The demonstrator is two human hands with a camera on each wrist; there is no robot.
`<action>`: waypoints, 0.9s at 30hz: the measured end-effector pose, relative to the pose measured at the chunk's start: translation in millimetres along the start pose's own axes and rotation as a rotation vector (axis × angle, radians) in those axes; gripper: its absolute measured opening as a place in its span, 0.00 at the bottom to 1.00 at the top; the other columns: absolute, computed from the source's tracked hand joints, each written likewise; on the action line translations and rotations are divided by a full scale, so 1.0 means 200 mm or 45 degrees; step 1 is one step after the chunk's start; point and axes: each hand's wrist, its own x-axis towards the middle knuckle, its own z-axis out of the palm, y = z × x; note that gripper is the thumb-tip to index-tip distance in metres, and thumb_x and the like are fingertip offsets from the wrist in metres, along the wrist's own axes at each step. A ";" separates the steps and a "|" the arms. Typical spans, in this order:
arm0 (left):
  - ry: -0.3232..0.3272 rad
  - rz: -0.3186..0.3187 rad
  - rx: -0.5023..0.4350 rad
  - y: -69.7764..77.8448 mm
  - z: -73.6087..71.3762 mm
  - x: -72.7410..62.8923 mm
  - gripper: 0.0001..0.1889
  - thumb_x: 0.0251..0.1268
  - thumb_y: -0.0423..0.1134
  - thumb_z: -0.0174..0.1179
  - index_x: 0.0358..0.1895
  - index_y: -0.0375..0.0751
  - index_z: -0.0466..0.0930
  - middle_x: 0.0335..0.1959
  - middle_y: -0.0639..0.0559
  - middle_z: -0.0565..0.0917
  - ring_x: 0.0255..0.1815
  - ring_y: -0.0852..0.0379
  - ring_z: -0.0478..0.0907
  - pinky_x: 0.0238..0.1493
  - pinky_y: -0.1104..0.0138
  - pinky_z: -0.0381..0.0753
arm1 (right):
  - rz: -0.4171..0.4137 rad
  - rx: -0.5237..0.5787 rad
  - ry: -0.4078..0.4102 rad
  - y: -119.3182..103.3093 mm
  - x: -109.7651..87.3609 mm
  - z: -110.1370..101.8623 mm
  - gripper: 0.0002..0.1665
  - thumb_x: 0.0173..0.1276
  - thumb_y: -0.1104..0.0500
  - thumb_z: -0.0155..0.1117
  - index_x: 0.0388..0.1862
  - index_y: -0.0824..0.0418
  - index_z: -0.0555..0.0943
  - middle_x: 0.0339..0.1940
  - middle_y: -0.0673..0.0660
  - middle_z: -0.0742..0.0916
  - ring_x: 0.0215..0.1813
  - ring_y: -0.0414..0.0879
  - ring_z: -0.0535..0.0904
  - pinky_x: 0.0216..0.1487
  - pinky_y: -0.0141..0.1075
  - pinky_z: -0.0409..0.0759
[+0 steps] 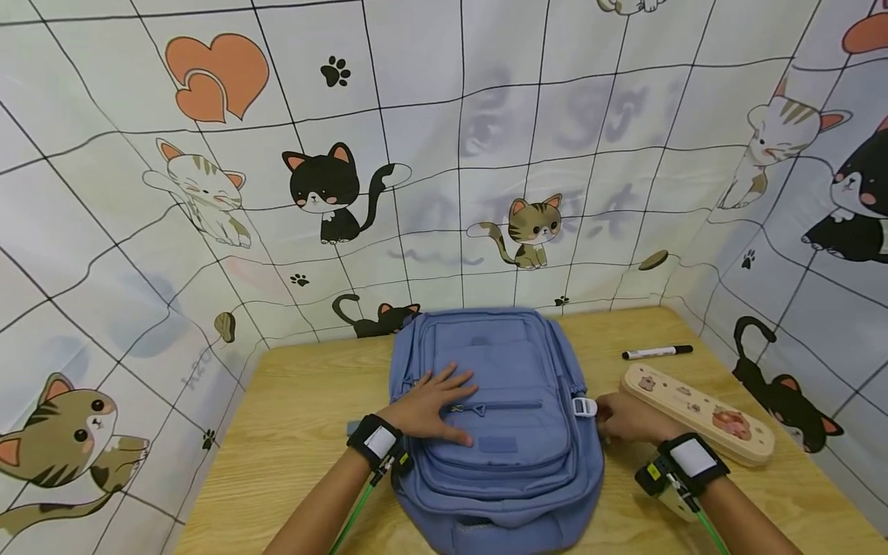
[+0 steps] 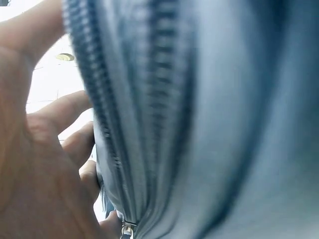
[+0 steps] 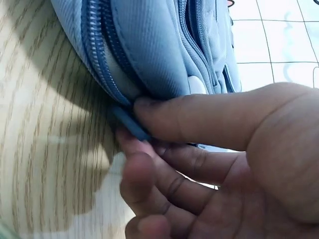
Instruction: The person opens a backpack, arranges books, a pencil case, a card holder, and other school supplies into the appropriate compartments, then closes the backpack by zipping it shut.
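At lower centre, the left hand rests spread on the backpack, probably to steady it; the right hand pinches a blue tab.

Perhaps a corner of a home, though the tight view leaves that uncertain: creased, gridded sheeting (printed with cartoon cats) backs and flanks a wood-grain bench.

The right hand pinches a blue tab at the edge of a zippered bag on a table.
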 end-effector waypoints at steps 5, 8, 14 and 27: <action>-0.011 -0.016 0.112 0.00 0.02 -0.01 0.50 0.46 0.75 0.52 0.72 0.59 0.46 0.75 0.57 0.44 0.76 0.47 0.35 0.69 0.40 0.40 | -0.029 -0.123 0.053 -0.01 -0.02 0.02 0.03 0.58 0.63 0.60 0.29 0.62 0.79 0.20 0.51 0.78 0.22 0.40 0.71 0.20 0.32 0.67; -0.014 -0.042 0.151 0.01 0.02 -0.01 0.50 0.45 0.76 0.51 0.72 0.61 0.46 0.75 0.58 0.44 0.76 0.48 0.35 0.69 0.41 0.41 | -0.059 -0.239 0.097 -0.03 -0.04 0.02 0.06 0.57 0.64 0.59 0.21 0.59 0.78 0.16 0.46 0.74 0.19 0.37 0.65 0.20 0.29 0.63; -0.010 -0.080 0.181 0.02 0.01 0.00 0.50 0.45 0.76 0.52 0.72 0.62 0.46 0.75 0.60 0.44 0.76 0.48 0.36 0.69 0.42 0.43 | -0.117 -0.423 0.133 -0.08 -0.12 0.01 0.19 0.49 0.68 0.56 0.09 0.50 0.63 0.10 0.40 0.62 0.14 0.32 0.55 0.16 0.26 0.51; 0.017 -0.075 0.182 0.04 0.01 -0.01 0.49 0.46 0.74 0.54 0.72 0.59 0.48 0.75 0.57 0.46 0.76 0.46 0.38 0.68 0.41 0.45 | -0.199 -0.275 -0.179 -0.22 -0.32 0.05 0.10 0.55 0.62 0.64 0.17 0.53 0.78 0.14 0.38 0.71 0.17 0.30 0.62 0.18 0.26 0.60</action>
